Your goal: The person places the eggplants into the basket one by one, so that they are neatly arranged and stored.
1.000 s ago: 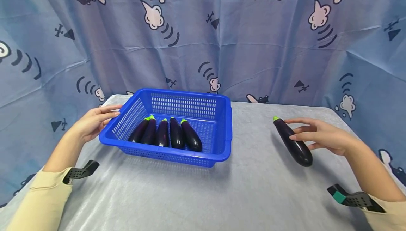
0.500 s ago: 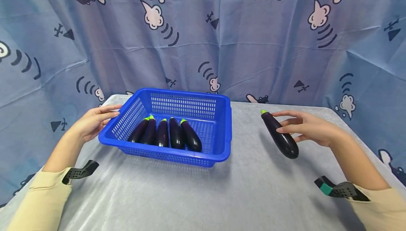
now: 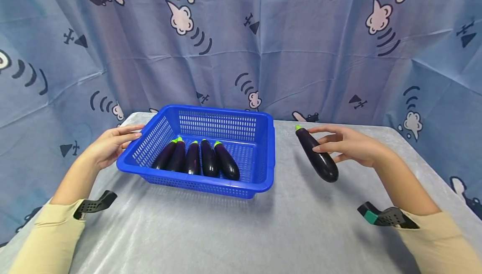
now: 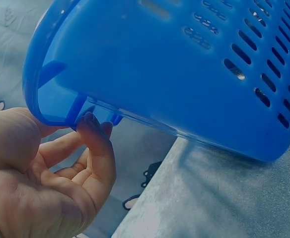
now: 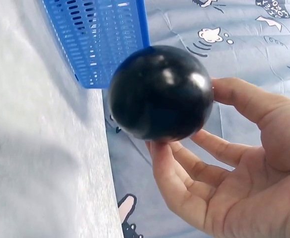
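A dark purple eggplant (image 3: 317,155) with a green stem end is held above the table by my right hand (image 3: 350,145), thumb on one side and fingers on the other. It tilts, with its stem toward the back left. In the right wrist view its round dark end (image 5: 161,94) faces the camera. On the table stands a blue plastic basket (image 3: 196,180) with slotted walls. Several eggplants (image 3: 193,159) lie side by side in its left and middle part. My left hand (image 3: 111,145) grips the basket's left rim; in the left wrist view the fingers (image 4: 98,158) curl at the rim.
A grey-white cloth-like surface covers the table (image 3: 226,232). Behind and at both sides hangs a blue patterned curtain (image 3: 233,35). Black wrist devices are worn on the left (image 3: 96,205) and right (image 3: 388,216) forearms.
My right hand has carried the eggplant leftward and slightly toward the back, closer to the basket. The left hand and the basket have stayed in place.
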The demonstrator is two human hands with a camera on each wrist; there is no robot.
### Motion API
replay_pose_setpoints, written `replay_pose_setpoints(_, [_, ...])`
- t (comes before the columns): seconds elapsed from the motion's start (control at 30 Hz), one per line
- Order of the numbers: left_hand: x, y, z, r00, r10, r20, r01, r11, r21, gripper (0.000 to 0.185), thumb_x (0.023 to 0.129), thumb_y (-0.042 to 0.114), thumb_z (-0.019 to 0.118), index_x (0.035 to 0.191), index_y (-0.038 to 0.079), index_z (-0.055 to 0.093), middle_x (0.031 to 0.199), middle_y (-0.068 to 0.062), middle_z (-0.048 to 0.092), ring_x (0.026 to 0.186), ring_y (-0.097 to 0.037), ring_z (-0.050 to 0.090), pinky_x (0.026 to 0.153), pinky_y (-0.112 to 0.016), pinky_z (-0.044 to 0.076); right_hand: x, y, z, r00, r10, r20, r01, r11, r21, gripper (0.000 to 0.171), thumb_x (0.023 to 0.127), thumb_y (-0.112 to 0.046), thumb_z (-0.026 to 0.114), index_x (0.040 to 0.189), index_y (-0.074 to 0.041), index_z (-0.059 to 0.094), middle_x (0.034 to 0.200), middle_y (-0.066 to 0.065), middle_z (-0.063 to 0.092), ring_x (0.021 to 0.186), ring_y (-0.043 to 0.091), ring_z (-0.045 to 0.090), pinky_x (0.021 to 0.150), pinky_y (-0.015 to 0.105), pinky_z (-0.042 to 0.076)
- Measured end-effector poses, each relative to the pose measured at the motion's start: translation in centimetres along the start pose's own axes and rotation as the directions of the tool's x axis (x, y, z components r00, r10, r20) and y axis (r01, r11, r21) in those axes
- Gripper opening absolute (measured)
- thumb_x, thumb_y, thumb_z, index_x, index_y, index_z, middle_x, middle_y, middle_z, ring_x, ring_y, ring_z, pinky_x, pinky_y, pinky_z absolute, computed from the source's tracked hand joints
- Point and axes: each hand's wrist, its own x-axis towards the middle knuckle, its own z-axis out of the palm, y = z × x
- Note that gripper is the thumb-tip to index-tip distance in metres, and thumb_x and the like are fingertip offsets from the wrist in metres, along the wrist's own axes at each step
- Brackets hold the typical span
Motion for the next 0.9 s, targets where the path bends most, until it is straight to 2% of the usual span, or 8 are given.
replay_pose_setpoints(0.53, [-0.1,0.1,0.1,1.000,0.002,-0.002,-0.002,1.000,0.009,0.035,0.111,0.008,0.054,0.107,0.032,0.080,0.102,0.003,0.079,0.087,-0.013,0.078,0.074,-0.029,0.065,1.8,-3.5,2.0,1.000,-0.019,0.000,0.019,1.000,0.011,0.076,0.102,-0.029,0.071,0.165,-0.011,0.032,0.154,0.027,0.050,0.128,0.032,0.059,0.097,0.050,0.058])
replay_pose_setpoints(0.63, [-0.1,0.1,0.0,1.000,0.000,-0.003,0.000,1.000,0.010,0.035,0.111,0.008,0.054,0.107,0.032,0.080,0.102,0.002,0.079,0.087,-0.013,0.078,0.073,-0.029,0.065,2.1,-4.2,2.4,1.000,-0.019,-0.004,0.019,1.000,0.009,0.075,0.101,-0.029,0.071,0.164,-0.011,0.034,0.155,0.027,0.049,0.130,0.036,0.059,0.098,0.053,0.057])
replay_pose_setpoints(0.8, [-0.1,0.1,0.0,1.000,-0.004,-0.006,0.004,1.000,0.018,0.035,0.111,0.009,0.055,0.107,0.032,0.080,0.102,0.003,0.079,0.086,-0.014,0.078,0.073,-0.030,0.065,2.5,-5.1,2.9,0.999,-0.038,-0.002,0.038,0.999,0.009,0.072,0.101,-0.027,0.071,0.163,-0.011,0.036,0.164,0.027,0.037,0.132,0.040,0.058,0.102,0.063,0.054])
replay_pose_setpoints(0.9, [-0.1,0.1,0.0,1.000,-0.002,-0.005,0.003,1.000,0.018,0.035,0.111,0.009,0.054,0.107,0.032,0.080,0.102,0.003,0.079,0.086,-0.013,0.078,0.073,-0.029,0.065,2.8,-5.7,3.1,0.999,-0.043,0.000,0.043,0.999,0.008,0.072,0.101,-0.028,0.070,0.162,-0.010,0.037,0.161,0.028,0.042,0.132,0.041,0.058,0.103,0.066,0.053])
